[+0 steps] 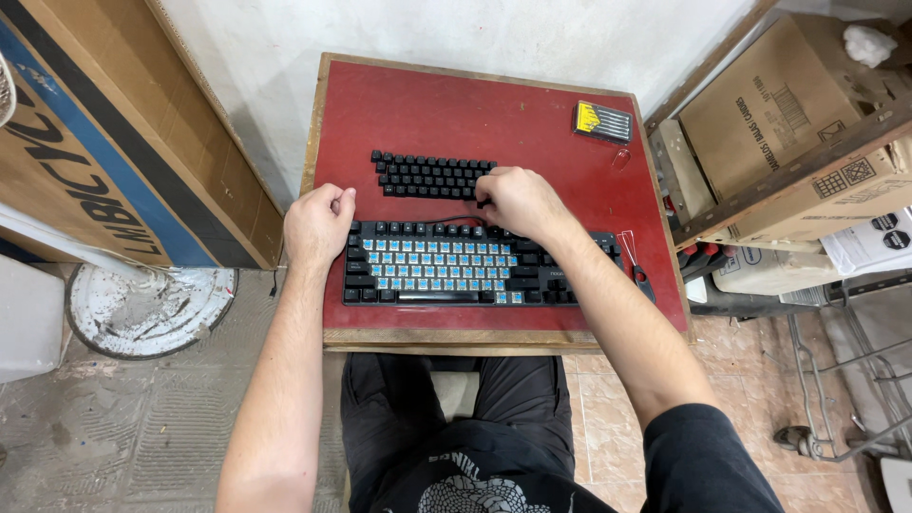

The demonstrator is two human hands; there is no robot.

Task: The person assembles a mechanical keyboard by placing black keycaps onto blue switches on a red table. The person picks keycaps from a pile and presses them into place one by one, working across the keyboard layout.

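A black keyboard lies on a small red-topped table; most of its middle keycaps are off, so blue switches show. Behind it, removed black keycaps lie laid out in rows. My left hand is loosely closed at the keyboard's upper left corner, resting on the red top. My right hand reaches over the keyboard's back edge, its fingertips at the right end of the keycap rows; what the fingers pinch is hidden.
A yellow-and-black tool case sits at the table's back right. A wire keycap puller lies right of the keyboard. Cardboard boxes stand on the right, a large box on the left, a white round lid on the floor.
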